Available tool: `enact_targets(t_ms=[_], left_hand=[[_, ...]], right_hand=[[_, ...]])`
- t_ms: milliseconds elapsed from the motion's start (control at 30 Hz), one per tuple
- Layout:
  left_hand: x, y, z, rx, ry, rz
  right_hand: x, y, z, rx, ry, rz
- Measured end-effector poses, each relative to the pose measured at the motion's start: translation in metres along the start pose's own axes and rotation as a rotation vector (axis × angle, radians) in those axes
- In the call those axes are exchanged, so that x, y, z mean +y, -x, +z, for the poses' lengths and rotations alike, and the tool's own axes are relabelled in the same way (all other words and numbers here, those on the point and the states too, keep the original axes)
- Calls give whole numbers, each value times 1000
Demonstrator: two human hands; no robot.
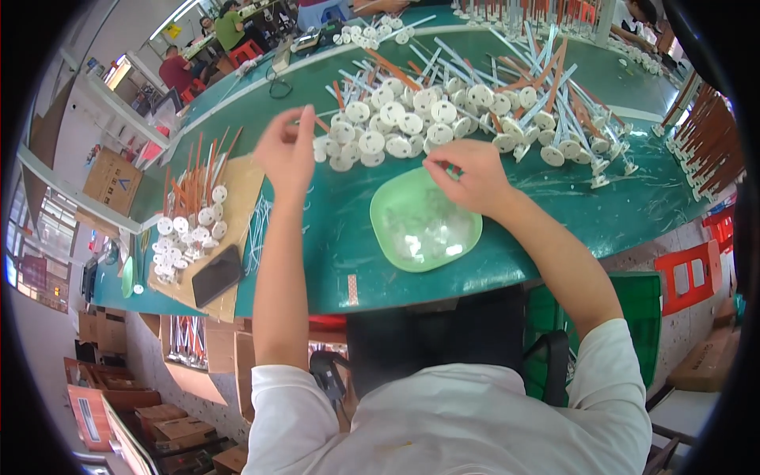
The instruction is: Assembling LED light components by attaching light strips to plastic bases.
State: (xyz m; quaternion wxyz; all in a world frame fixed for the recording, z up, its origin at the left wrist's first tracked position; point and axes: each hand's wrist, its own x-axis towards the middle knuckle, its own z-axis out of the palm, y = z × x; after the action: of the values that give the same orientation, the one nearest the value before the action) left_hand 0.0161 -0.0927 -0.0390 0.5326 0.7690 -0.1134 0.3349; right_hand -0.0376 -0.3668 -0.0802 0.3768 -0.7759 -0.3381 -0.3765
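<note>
My left hand (286, 150) is raised over the left end of a heap of white discs on stems (392, 112). Its fingers are partly curled and blurred, with a brown stem close beside them; whether they grip it is unclear. My right hand (473, 178) is closed in a pinch over the far right rim of a light green plastic bowl (381, 231). Whatever sits between those fingertips is too small to make out. Inside the bowl lie small clear, shiny pieces (431, 233).
A smaller bunch of stemmed white discs (182, 229) and a dark phone (216, 275) rest on cardboard (229, 297) at left. White cords (257, 233) lie alongside. Brown-stemmed pieces (704, 134) stand at far right, near a red stool (687, 273). Other people work farther back.
</note>
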Motion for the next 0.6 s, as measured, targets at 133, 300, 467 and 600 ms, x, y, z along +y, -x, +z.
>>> enact_targets(t_ms=[133, 300, 467, 600], left_hand=[[-14, 9, 15, -263, -376, 281], [-14, 18, 24, -267, -250, 280], [17, 54, 37, -100, -58, 330], [44, 79, 48, -293, -94, 559]], right_hand=[[-3, -1, 2, -81, -1, 67], [-12, -3, 1, -108, -18, -13], [-26, -11, -1, 68, 72, -26], [-31, -14, -1, 197, -32, -30]])
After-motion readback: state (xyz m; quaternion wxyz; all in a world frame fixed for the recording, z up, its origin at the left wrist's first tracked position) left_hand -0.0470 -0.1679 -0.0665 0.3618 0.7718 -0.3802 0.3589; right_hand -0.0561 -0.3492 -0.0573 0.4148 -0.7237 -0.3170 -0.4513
